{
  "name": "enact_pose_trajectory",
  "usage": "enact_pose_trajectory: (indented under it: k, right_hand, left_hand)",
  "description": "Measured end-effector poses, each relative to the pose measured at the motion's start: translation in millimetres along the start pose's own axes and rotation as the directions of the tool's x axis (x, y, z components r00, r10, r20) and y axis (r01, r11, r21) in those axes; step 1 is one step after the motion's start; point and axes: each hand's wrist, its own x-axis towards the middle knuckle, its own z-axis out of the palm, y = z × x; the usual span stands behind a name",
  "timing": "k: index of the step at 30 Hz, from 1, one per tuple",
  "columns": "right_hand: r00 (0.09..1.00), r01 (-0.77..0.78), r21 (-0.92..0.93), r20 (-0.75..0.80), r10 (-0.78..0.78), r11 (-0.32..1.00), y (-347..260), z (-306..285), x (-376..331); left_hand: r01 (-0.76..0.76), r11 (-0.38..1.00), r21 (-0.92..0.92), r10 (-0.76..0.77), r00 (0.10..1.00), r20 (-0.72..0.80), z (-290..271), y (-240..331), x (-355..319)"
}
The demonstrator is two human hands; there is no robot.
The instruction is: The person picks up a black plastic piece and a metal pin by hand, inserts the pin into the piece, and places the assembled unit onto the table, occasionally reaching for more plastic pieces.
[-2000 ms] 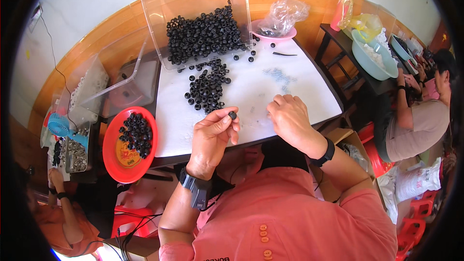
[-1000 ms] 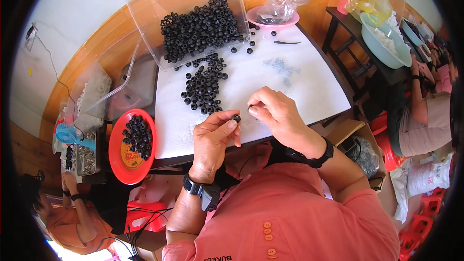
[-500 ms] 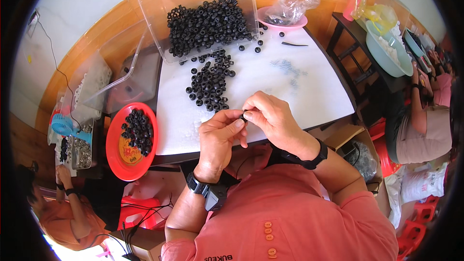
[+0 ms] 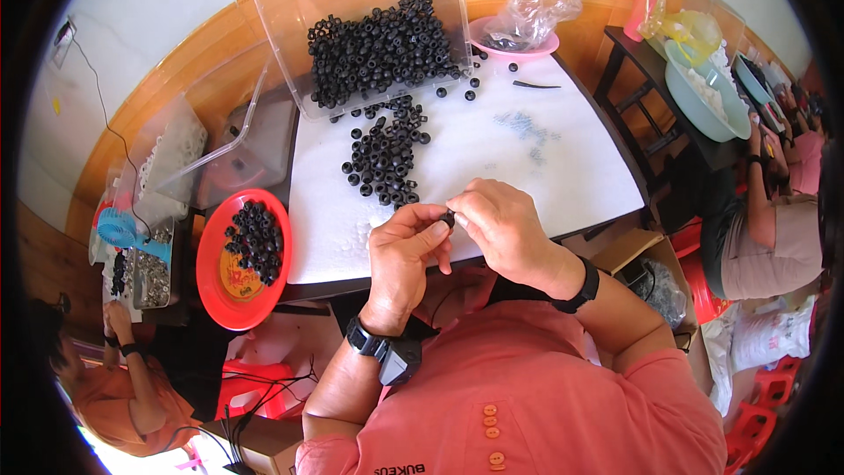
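Just over the near edge of the white-covered table [image 4: 563,176], my left hand [image 4: 404,251] pinches a small round black plastic part [image 4: 448,219] between thumb and forefinger. My right hand [image 4: 505,224] meets it from the other side, its thumb and fingers pressed together at the part's upper end. Whatever lies between the right fingertips is too small and hidden to name. Beyond my hands is a loose pile of similar black beads [image 4: 384,158]. It trails from a tipped clear plastic bin [image 4: 277,0] holding a heap of them.
Left of the table, a red plate [image 4: 211,295] holds more black parts. A pink dish [image 4: 536,51] with a clear bag and a thin black strip [image 4: 536,84] lie at the back right. Co-workers sit on both sides; a blue basin [image 4: 681,88] stands right, a small fan [image 4: 117,227] left.
The right fingers have shifted from beside the black part to its upper end, and the thumb has drawn back a little. The left hand keeps its pinch, slightly lower and further right.
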Motion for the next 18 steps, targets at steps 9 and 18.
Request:
enact_pose_trajectory:
  k: [9, 18]
  right_hand:
    - [0.993, 0.121, -0.194, 0.032, -0.116, 0.973, 2, 5, -1]
    - [0.997, 0.066, -0.112, -0.036, -0.071, 0.991, 2, 8, -13]
  left_hand:
    - [-0.008, 0.995, 0.099, 0.009, 1.0, -0.015, 4, -1, -3]
    - [-0.03, 0.99, 0.137, 0.034, 0.999, -0.025, 6, -3, -2]
